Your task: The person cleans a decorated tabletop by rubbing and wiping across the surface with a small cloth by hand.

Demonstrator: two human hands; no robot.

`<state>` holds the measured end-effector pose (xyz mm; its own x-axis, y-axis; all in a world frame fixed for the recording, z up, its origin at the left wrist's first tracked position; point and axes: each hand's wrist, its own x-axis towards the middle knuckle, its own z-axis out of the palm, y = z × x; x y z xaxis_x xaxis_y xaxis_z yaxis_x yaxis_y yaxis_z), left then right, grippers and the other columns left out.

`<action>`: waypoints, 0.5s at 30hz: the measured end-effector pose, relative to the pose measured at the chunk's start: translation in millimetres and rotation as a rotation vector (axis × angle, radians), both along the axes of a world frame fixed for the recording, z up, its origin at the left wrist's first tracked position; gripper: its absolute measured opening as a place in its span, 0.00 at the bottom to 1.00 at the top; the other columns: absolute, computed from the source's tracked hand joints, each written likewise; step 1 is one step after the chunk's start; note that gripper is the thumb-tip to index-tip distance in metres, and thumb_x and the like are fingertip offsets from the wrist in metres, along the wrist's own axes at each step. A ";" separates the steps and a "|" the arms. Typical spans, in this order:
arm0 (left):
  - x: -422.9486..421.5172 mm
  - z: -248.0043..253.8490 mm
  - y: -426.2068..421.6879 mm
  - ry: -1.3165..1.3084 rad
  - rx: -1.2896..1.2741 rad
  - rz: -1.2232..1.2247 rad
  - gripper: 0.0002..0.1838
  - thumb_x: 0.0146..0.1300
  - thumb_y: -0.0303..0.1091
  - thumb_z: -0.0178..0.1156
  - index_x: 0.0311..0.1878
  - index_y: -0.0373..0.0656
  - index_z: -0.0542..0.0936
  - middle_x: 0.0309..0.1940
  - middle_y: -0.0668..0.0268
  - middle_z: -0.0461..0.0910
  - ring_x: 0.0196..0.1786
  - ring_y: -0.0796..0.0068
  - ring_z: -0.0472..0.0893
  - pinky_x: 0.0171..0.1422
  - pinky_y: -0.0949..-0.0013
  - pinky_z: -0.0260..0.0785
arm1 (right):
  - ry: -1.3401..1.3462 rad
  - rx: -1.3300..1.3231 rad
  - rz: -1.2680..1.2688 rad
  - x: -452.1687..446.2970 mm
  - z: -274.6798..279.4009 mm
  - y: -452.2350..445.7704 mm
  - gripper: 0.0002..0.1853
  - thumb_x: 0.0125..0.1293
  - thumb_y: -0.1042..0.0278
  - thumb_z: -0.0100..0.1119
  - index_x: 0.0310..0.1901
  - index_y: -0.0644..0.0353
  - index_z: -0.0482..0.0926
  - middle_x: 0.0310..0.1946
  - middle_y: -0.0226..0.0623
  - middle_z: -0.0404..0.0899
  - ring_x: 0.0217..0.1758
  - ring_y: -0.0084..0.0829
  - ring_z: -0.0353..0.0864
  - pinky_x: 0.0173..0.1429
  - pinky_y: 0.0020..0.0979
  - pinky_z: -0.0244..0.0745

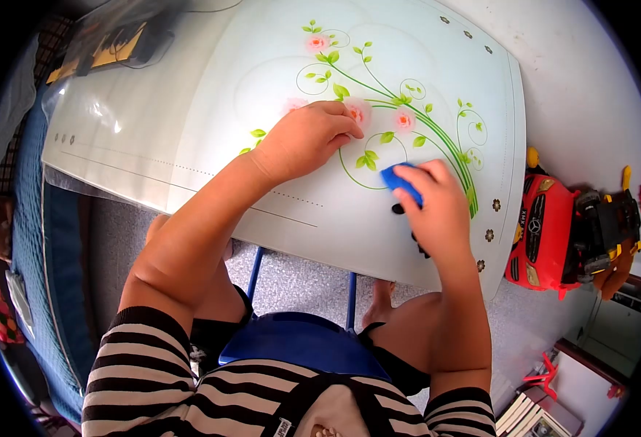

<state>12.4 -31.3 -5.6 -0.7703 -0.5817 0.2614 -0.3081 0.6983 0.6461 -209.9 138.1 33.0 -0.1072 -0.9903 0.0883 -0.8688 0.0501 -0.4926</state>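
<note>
My right hand (437, 207) grips a small blue object (402, 182) just above the table or on it. Dark, wheel-like bits show below the blue part and beside the palm, as on a toy car, but most of it is covered by the hand and blurred. Further left, my left hand (309, 138) rests over the printed flowers with its fingers curled together. Whatever lies under those fingers, if anything, is hidden. Both hands are over the white table (277, 247), which bears a green vine and pink flower pattern.
A red toy car (543, 229) and a black toy vehicle (603, 237) stand right of the table. Dark items in clear plastic (127, 47) lie at its far left corner. A blue chair (302, 339) is beneath me, and a blue bed edge (33, 240) runs along the left.
</note>
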 end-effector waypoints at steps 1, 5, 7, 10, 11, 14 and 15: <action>-0.3 0.1 0.4 -0.011 0.004 0.007 0.08 0.74 0.28 0.67 0.52 0.42 0.91 0.53 0.59 0.88 0.54 0.54 0.88 0.61 0.56 0.82 | 0.001 0.023 0.063 8.0 2.4 1.4 0.17 0.64 0.70 0.78 0.55 0.49 0.91 0.50 0.34 0.84 0.54 0.43 0.86 0.58 0.44 0.84; -0.9 -0.7 1.1 -0.030 -0.009 0.005 0.08 0.74 0.28 0.68 0.52 0.43 0.91 0.53 0.60 0.88 0.54 0.54 0.88 0.61 0.56 0.82 | -0.070 0.110 0.398 53.6 14.1 24.3 0.15 0.63 0.69 0.78 0.52 0.47 0.91 0.49 0.33 0.83 0.57 0.42 0.85 0.58 0.44 0.83; -1.3 0.6 2.9 -0.015 -0.039 0.011 0.08 0.73 0.28 0.68 0.52 0.43 0.91 0.53 0.60 0.88 0.54 0.53 0.87 0.60 0.55 0.82 | -0.281 0.326 0.781 59.9 14.7 33.0 0.15 0.64 0.67 0.79 0.52 0.47 0.92 0.49 0.33 0.84 0.58 0.42 0.85 0.60 0.43 0.82; -0.3 -0.2 2.5 -0.002 -0.039 0.002 0.08 0.72 0.28 0.69 0.52 0.44 0.91 0.53 0.60 0.88 0.55 0.53 0.87 0.61 0.55 0.82 | -0.622 0.510 0.843 34.8 19.2 29.2 0.15 0.64 0.65 0.79 0.53 0.48 0.92 0.48 0.34 0.84 0.58 0.42 0.85 0.60 0.42 0.82; 0.0 -1.1 2.6 0.000 -0.037 0.003 0.08 0.72 0.28 0.69 0.52 0.44 0.91 0.53 0.60 0.88 0.55 0.53 0.87 0.61 0.55 0.82 | -0.639 0.404 0.741 23.3 20.6 22.7 0.16 0.65 0.64 0.80 0.54 0.49 0.92 0.47 0.35 0.84 0.55 0.43 0.86 0.58 0.42 0.82; -1.4 -1.8 3.1 0.009 -0.070 0.004 0.09 0.72 0.28 0.69 0.52 0.45 0.90 0.53 0.61 0.88 0.55 0.54 0.87 0.61 0.55 0.81 | -0.271 0.131 0.235 -5.8 25.5 12.0 0.16 0.64 0.65 0.80 0.54 0.51 0.92 0.46 0.36 0.83 0.50 0.44 0.86 0.54 0.42 0.83; -2.0 -1.0 3.5 -0.007 -0.063 0.012 0.08 0.72 0.28 0.69 0.52 0.45 0.90 0.53 0.61 0.88 0.55 0.54 0.87 0.61 0.55 0.81 | -0.143 0.108 0.046 -10.9 26.9 9.5 0.16 0.64 0.65 0.80 0.53 0.51 0.91 0.45 0.37 0.83 0.48 0.44 0.86 0.53 0.43 0.83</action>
<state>10.4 -27.8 -6.5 -0.7653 -0.5733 0.2926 -0.3205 0.7337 0.5992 -220.8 147.6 59.9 -0.0658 -0.9973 -0.0319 -0.7926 0.0717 -0.6056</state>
